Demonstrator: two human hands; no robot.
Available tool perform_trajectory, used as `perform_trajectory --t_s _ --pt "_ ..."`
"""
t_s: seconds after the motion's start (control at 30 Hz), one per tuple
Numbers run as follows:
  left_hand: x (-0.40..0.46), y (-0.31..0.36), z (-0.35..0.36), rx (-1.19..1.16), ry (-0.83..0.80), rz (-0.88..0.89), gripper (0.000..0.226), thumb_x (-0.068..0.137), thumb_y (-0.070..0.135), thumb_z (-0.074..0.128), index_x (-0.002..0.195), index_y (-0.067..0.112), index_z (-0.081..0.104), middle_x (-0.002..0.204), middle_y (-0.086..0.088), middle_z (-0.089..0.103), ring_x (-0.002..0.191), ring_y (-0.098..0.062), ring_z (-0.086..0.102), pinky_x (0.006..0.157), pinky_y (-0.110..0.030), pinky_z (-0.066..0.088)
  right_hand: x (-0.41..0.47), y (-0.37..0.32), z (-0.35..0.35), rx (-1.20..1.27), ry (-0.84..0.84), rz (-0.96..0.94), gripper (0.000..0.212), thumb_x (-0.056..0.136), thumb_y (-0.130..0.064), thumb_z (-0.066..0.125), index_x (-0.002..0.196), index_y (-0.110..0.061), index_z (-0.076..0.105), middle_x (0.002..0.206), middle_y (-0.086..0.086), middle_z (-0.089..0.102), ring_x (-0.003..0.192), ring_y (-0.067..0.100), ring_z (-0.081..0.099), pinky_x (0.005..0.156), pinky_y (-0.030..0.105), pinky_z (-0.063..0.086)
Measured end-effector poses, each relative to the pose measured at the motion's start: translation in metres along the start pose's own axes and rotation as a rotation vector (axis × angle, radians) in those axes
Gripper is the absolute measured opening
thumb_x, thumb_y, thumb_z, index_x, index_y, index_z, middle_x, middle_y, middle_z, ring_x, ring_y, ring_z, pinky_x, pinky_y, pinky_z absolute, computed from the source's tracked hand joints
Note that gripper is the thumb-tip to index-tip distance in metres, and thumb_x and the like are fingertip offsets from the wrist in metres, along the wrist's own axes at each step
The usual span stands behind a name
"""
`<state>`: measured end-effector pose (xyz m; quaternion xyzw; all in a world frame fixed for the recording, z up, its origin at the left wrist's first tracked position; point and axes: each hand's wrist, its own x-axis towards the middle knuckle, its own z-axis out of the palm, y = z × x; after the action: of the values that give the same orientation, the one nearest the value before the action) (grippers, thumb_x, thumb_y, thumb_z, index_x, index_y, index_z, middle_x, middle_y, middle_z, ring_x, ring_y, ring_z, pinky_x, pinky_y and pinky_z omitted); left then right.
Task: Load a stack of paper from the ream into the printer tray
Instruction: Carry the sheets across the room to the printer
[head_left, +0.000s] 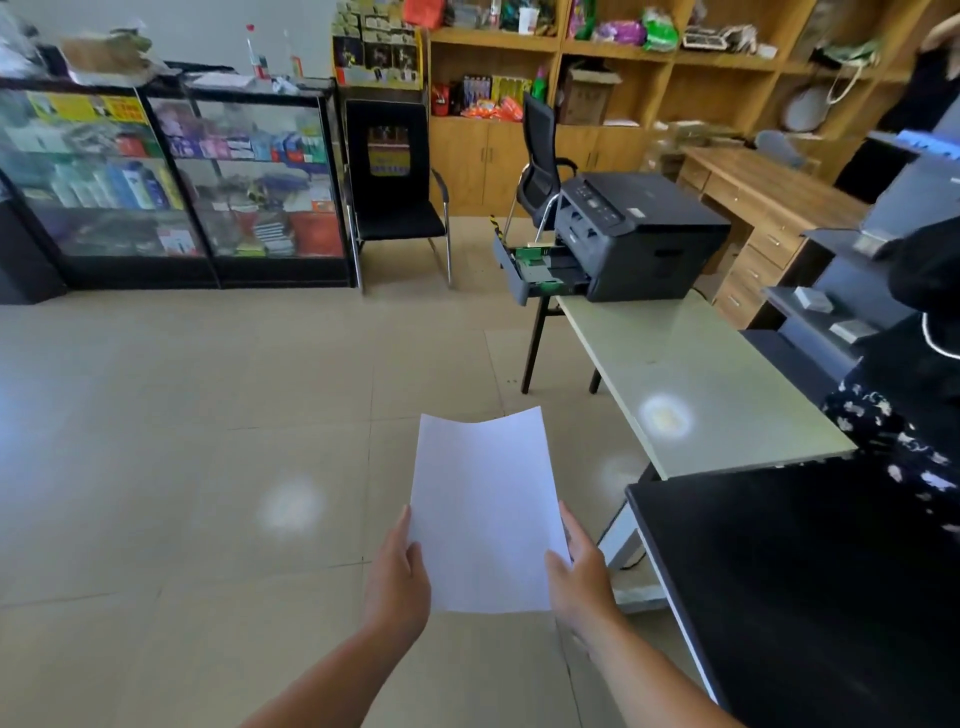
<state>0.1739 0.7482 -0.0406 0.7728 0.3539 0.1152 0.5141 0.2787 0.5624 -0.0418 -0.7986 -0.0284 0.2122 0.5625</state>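
So this is the carry step, as far as I can judge: paper's already in hand, printer not reached yet. Both hands are gripping the paper stack (485, 512) by its long edges near the bottom end, left hand (397, 577) on the left edge with the thumb lying on top, right hand (582, 571) on the right edge, fingers wrapped under. How many sheets it is I can't tell from the top, it reads as 1 white face, so it's a thin stack at best.

Orientation: the long axis runs straight away from the body, short edge leading, and the far end tilts a touch to the right. The far short edge curls and sags a bit in the middle, so it's floppy and only supported at the near end.

The printer (644, 239) is well ahead of the hands and off to the right, sitting on the far end of a pale green table (701, 384). Its paper tray (540, 270) is pulled out and sticks out past the table edge toward the left, looks empty with green guides showing.

Next move, my guess: walk up, swing the stack so its long axis lines up with the tray's length, square up the edges, then lay it flat between the guides. The floppy front edge could catch on the tray lip, so keeping it level matters.

No ream in sight anywhere near the hands.
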Motion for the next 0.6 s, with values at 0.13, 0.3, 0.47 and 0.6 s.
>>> perform_trajectory --t_s 0.13,0.3,0.47,0.6 --pt "0.052 0.018 -0.003 -0.023 -0.01 0.031 0.049 0.097 0.012 0.035 0.144 0.025 0.032 0.13 0.015 0.044 0.116 -0.004 0.041 0.1 -0.026 0.03 0.052 -0.022 0.012 0.003 0.01 -0.004 0.072 0.088 0.002 0.039 0.15 -0.034 0.041 0.146 -0.016 0.054 0.133 0.01 0.052 0.112 0.043 0.044" --pt "0.119 0.035 0.005 -0.032 0.013 0.073 0.051 0.095 0.004 0.033 0.141 0.024 0.037 0.126 0.01 0.052 0.112 -0.01 0.048 0.093 -0.026 0.035 0.122 -0.039 0.022 0.012 -0.016 0.003 0.072 0.088 -0.002 0.04 0.15 -0.036 0.04 0.147 -0.016 0.053 0.134 0.011 0.052 0.112 0.044 0.045" --pt "0.184 0.065 0.016 -0.042 0.065 0.089 0.05 0.094 -0.001 0.034 0.14 0.021 0.039 0.118 0.011 0.05 0.111 -0.011 0.047 0.09 -0.022 0.032 0.199 -0.064 0.027 0.025 -0.05 -0.005 0.072 0.088 0.001 0.04 0.149 -0.037 0.042 0.143 -0.019 0.057 0.129 0.008 0.056 0.109 0.043 0.047" --pt "0.234 0.092 0.027 -0.055 0.098 0.083 0.049 0.095 -0.003 0.034 0.14 0.016 0.038 0.121 0.008 0.047 0.109 -0.008 0.041 0.093 -0.021 0.028 0.258 -0.087 0.032 0.05 -0.084 -0.002 0.073 0.085 0.002 0.038 0.135 -0.05 0.051 0.131 -0.025 0.064 0.119 0.005 0.062 0.102 0.039 0.053"
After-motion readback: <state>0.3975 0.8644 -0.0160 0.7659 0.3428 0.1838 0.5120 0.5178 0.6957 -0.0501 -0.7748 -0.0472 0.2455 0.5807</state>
